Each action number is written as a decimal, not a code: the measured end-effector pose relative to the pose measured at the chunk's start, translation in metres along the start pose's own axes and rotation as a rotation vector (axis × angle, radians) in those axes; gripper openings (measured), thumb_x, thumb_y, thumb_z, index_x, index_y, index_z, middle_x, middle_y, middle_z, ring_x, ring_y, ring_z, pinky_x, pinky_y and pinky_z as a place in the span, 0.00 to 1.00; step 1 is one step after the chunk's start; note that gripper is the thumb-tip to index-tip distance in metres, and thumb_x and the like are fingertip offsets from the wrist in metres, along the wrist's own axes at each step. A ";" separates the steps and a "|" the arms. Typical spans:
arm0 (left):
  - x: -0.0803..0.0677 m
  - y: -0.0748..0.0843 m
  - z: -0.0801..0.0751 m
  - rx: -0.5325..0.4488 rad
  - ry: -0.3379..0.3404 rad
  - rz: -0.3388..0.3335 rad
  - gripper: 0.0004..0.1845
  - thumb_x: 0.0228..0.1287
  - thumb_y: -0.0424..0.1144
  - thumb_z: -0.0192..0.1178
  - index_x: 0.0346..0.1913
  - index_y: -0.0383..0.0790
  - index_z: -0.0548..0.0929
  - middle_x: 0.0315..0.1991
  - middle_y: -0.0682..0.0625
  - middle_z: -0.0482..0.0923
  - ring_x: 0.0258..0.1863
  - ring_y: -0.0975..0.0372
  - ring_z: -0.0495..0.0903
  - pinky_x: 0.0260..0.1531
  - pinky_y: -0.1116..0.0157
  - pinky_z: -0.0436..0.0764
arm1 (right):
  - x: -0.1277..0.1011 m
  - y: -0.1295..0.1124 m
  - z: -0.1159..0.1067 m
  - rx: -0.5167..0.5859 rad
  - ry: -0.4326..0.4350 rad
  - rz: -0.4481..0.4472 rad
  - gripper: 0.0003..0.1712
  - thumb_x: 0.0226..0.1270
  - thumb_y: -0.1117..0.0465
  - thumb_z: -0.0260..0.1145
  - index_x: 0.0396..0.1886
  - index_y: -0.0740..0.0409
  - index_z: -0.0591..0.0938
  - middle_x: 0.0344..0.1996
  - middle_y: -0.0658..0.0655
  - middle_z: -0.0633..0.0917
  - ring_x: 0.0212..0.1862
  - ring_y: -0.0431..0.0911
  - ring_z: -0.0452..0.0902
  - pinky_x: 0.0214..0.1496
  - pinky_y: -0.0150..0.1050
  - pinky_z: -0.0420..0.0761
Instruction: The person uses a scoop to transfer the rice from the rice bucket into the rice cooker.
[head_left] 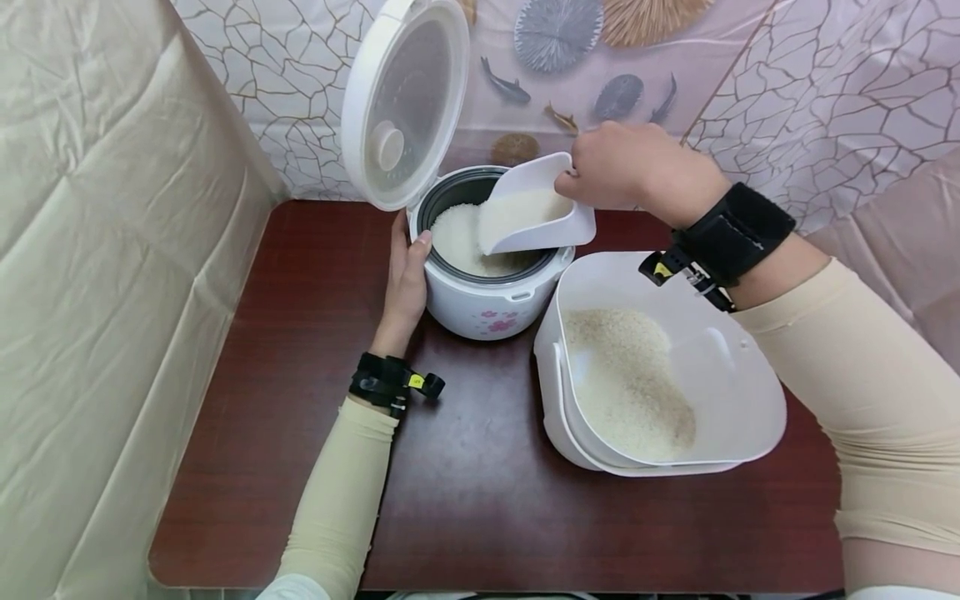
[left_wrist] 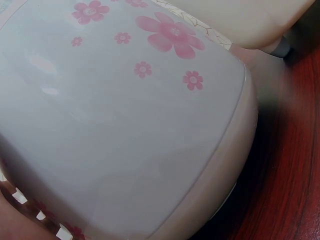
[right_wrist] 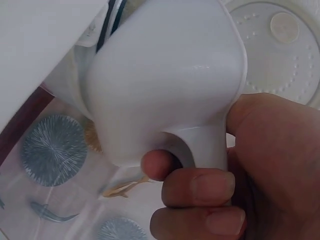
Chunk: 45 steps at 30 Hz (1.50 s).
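Observation:
A white rice cooker (head_left: pixel 487 304) with pink flowers stands with its lid (head_left: pixel 408 100) raised. White rice (head_left: pixel 457 237) lies in its dark inner pot (head_left: pixel 446 196). My left hand (head_left: pixel 405 283) holds the cooker's left side, thumb near the rim; the left wrist view shows mostly the flowered wall (left_wrist: pixel 125 115). Over the pot, my right hand (head_left: pixel 637 171) grips the handle of a white scoop (head_left: pixel 536 171), fingers curled round it (right_wrist: pixel 197 187). The scoop tilts down to the left, rice in it, its lip close over the rice in the pot.
A white rice bin (head_left: pixel 727 400) stands right of the cooker, rice (head_left: pixel 630 383) heaped toward its left side. Both stand on a dark red-brown table (head_left: pixel 300 433). Behind hangs a patterned cloth (head_left: pixel 300 92); a cream cover (head_left: pixel 112 250) rises at the left.

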<state>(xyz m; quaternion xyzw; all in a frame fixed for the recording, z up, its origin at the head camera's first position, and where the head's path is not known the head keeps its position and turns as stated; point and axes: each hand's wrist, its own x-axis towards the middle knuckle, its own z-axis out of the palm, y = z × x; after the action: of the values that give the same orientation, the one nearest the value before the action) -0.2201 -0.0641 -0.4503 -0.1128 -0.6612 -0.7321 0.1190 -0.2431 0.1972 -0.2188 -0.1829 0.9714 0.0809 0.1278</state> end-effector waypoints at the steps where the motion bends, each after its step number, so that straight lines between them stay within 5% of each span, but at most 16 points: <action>1: 0.000 0.000 0.000 0.003 0.003 -0.001 0.46 0.70 0.56 0.48 0.85 0.39 0.50 0.83 0.45 0.55 0.78 0.61 0.59 0.76 0.62 0.57 | 0.000 0.000 0.000 -0.005 -0.002 0.002 0.26 0.78 0.45 0.47 0.41 0.60 0.84 0.48 0.67 0.84 0.50 0.61 0.79 0.48 0.70 0.76; 23: -0.001 0.003 0.001 0.016 0.010 -0.001 0.45 0.72 0.55 0.48 0.85 0.38 0.51 0.82 0.46 0.56 0.78 0.63 0.59 0.77 0.62 0.56 | -0.013 -0.008 -0.011 -0.034 -0.085 0.089 0.25 0.79 0.45 0.51 0.48 0.62 0.82 0.42 0.65 0.80 0.46 0.61 0.75 0.47 0.64 0.75; 35: 0.002 0.000 -0.001 -0.021 0.000 0.005 0.45 0.71 0.51 0.48 0.85 0.37 0.48 0.83 0.41 0.53 0.79 0.58 0.57 0.77 0.62 0.55 | -0.022 -0.012 -0.016 -0.046 -0.059 0.111 0.23 0.77 0.47 0.53 0.45 0.62 0.82 0.42 0.65 0.81 0.44 0.60 0.75 0.46 0.63 0.76; 45: 0.000 0.001 0.001 0.009 0.011 -0.006 0.47 0.70 0.57 0.49 0.85 0.38 0.51 0.82 0.46 0.57 0.78 0.62 0.59 0.77 0.62 0.56 | -0.026 -0.015 -0.018 -0.058 -0.038 0.113 0.21 0.75 0.48 0.54 0.39 0.61 0.82 0.39 0.65 0.81 0.42 0.61 0.75 0.43 0.60 0.77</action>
<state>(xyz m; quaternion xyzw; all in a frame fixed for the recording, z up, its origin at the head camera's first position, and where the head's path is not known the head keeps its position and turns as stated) -0.2198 -0.0636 -0.4488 -0.1061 -0.6641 -0.7301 0.1212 -0.2180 0.1881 -0.1960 -0.1297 0.9749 0.1197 0.1360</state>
